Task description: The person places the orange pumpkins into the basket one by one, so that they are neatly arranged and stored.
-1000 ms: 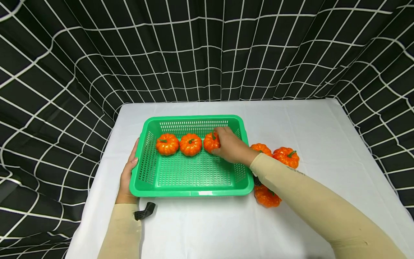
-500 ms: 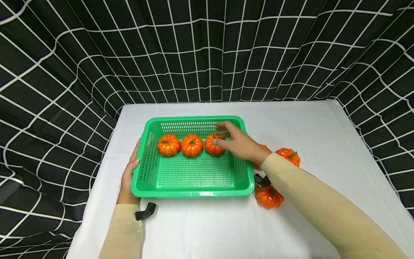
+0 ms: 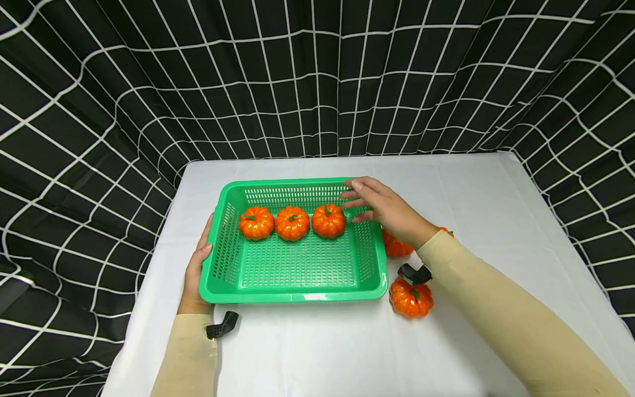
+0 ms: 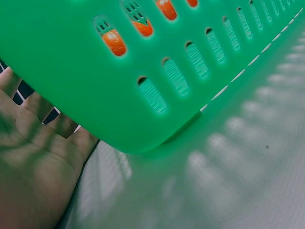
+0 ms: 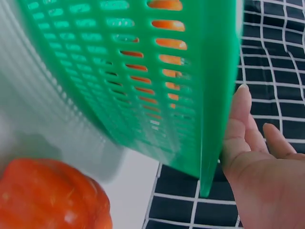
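Note:
A green plastic basket (image 3: 297, 296) sits on the white-covered table. Three small orange pumpkins stand in a row inside it: left pumpkin (image 3: 256, 223), middle pumpkin (image 3: 292, 224), right pumpkin (image 3: 328, 221). My left hand (image 3: 195, 270) rests against the basket's left side, thumb at the rim; its palm and extended fingers show in the left wrist view. Over the basket's right rim is my right hand (image 3: 389, 212), fingers spread and holding nothing, just right of the right pumpkin. In the right wrist view this hand (image 5: 264, 167) appears beside the basket wall.
Right of the basket lie more pumpkins: a near pumpkin (image 3: 410, 298), another pumpkin (image 3: 397, 245) partly behind my right hand, and one (image 3: 446, 231) mostly hidden by my forearm. A black curtain (image 3: 317, 82) with white grid lines surrounds the table.
My right hand has let go of the right pumpkin and moved up and to the right, leaving it standing in the basket. My left hand has stayed at the basket's left side.

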Tool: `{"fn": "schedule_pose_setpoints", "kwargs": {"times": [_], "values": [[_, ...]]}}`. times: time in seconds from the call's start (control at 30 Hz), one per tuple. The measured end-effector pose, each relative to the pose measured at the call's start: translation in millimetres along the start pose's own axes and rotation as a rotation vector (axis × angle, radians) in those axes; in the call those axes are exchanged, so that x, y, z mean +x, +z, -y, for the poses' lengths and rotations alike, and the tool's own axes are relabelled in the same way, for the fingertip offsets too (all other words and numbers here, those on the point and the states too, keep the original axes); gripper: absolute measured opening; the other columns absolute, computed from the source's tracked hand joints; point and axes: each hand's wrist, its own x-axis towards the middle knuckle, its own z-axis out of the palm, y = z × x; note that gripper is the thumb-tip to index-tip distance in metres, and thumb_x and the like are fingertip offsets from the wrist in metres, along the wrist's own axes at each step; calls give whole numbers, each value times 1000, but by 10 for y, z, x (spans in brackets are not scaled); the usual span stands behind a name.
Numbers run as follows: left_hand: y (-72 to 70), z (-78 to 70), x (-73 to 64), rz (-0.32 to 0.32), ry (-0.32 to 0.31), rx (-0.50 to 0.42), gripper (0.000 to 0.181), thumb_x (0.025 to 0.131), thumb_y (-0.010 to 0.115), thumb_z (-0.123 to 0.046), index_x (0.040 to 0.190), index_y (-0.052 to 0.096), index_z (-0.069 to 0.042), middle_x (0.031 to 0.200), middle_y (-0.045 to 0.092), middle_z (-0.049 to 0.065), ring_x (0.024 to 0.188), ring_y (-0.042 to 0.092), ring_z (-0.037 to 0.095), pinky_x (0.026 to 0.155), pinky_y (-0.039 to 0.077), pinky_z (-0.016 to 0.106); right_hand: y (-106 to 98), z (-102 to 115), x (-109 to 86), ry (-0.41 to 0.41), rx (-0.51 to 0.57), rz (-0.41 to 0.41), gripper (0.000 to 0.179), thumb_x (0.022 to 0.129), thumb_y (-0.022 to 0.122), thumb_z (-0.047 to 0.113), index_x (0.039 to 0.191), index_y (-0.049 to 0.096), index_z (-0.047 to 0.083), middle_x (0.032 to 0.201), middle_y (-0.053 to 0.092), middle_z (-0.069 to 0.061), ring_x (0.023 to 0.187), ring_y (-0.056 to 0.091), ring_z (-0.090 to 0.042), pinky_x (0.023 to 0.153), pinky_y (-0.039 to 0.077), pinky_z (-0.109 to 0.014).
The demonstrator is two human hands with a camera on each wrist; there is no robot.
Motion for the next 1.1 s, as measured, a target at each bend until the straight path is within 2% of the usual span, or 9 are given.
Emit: {"fn": "schedule_pose_setpoints", "kwargs": {"times": [0.2, 0.53, 0.87, 1.1], "values": [[8, -15, -15, 6, 4, 8, 72, 107, 21, -14, 177, 20, -27, 181, 19, -5, 163, 16, 19, 124, 29, 32, -96, -45, -92, 3, 33, -16, 65, 117, 39, 53, 157, 47, 3, 150, 56, -22, 134, 57, -42, 99, 57, -46], [23, -23, -9, 22, 3, -14, 72, 106, 20, -14, 177, 18, -27, 181, 19, -4, 163, 18, 22, 123, 31, 33, -288, -116, -273, 27, 73, -57, 73, 117, 36, 56, 161, 40, -2, 152, 54, -24, 135, 55, -40, 98, 57, -41], [25, -13, 0, 15, 4, -14, 73, 106, 20, -14, 177, 19, -27, 181, 19, -4, 163, 17, 20, 124, 29, 32, -562, -163, -486, 66, 41, -100, 80, 114, 35, 63, 160, 41, -2, 153, 51, -28, 136, 53, -46, 101, 58, -46], [25, -7, -1, 9, 0, 0, 72, 106, 20, -15, 177, 19, -27, 181, 19, -5, 163, 17, 20, 123, 30, 32, -807, -235, -660, 95, 13, -142, 80, 114, 33, 65, 160, 44, 1, 152, 53, -25, 133, 56, -37, 95, 59, -39]]}}
